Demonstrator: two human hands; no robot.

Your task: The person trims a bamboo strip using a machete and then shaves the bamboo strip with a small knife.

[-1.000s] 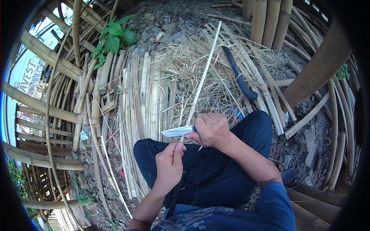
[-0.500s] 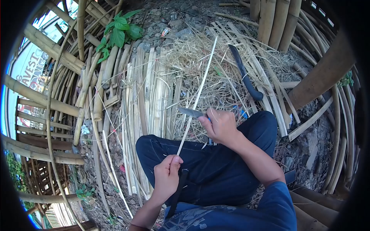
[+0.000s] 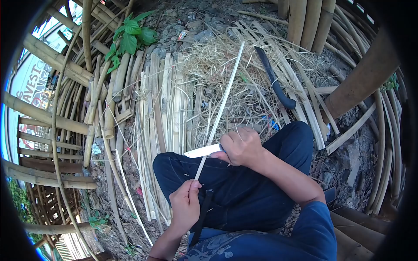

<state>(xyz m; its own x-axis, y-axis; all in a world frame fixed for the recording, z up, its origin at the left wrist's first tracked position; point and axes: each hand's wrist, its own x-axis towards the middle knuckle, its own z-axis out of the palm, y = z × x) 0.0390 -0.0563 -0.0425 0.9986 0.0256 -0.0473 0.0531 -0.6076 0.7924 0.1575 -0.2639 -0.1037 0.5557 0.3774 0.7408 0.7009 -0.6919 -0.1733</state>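
Note:
A long pale bamboo strip [image 3: 226,93] slants up and away from my lap, over the shavings. Its near end is pinched in my left hand [image 3: 186,203], above my crossed legs. My right hand [image 3: 242,147] is closed around the handle of a knife [image 3: 203,151], which the fingers mostly hide. The bright blade points left and lies across the strip, a short way above my left hand.
A dark curved machete [image 3: 273,78] lies on the shavings [image 3: 213,61] beyond my right knee. Split bamboo slats [image 3: 177,104] lie ahead and to the left. Thick bamboo poles [image 3: 310,26] stand at the back right, and a leafy plant [image 3: 129,37] grows at the back left.
My right hand and the knife have moved down the strip towards my left hand, and the blade has turned and now looks bright. The view has shifted slightly.

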